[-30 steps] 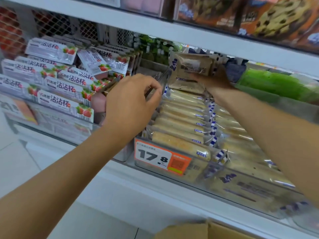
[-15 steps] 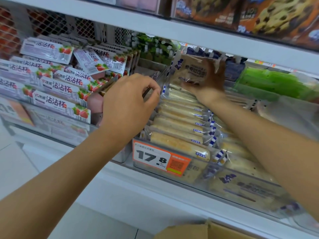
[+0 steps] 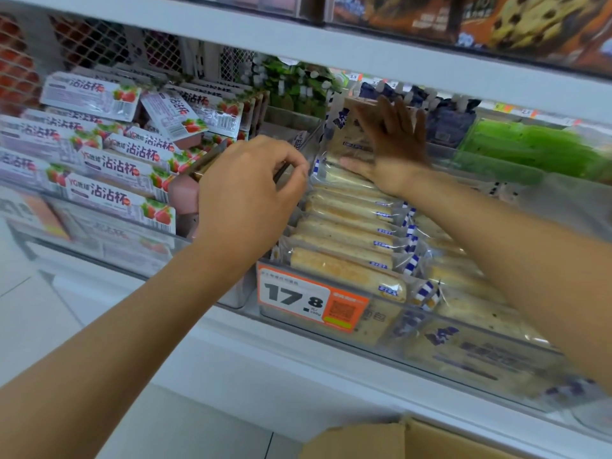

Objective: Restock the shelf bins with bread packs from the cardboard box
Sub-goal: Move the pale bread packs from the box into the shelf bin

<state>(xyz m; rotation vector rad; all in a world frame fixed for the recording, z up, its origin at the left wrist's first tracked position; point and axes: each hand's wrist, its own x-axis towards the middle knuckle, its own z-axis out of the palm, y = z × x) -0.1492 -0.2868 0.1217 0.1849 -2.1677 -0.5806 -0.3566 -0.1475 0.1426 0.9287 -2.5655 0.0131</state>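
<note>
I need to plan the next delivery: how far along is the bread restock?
Mostly done, by the look of it: the bread bin already holds a full row of bread packs. In hand: the right hand presses one upright pack in at the back, while the left hand steadies the bin's side. Left: unclear; only the cardboard box's edge shows, contents hidden.

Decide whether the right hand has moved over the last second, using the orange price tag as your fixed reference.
Yes. The right hand rose away from the orange price tag, tipping the bread pack upright at the row's back.
</note>
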